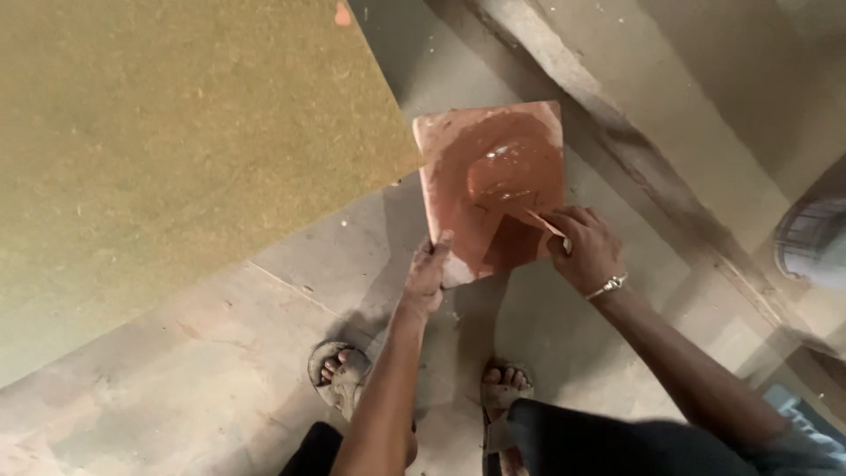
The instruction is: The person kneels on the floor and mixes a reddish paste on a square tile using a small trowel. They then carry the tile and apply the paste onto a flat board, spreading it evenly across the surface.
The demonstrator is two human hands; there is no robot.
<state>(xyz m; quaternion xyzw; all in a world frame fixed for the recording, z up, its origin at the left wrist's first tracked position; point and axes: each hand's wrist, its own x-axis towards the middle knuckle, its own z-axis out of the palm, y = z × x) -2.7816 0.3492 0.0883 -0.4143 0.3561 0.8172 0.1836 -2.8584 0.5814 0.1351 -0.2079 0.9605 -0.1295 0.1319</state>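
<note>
Gripping reddish square board (491,189) (paste-smeared) — both hands.

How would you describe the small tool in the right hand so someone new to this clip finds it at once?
Start at the large olive-brown board filling the upper left; just off its right corner is a square reddish slab coated with wet reddish paste, steadied at its lower edge by the left hand. The right hand holds a thin pale stick against it, the only slim, light-coloured thing there.

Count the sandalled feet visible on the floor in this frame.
2: one sandalled foot left of the left forearm, the other between both arms, below the square board. Its heel is hidden.
</note>
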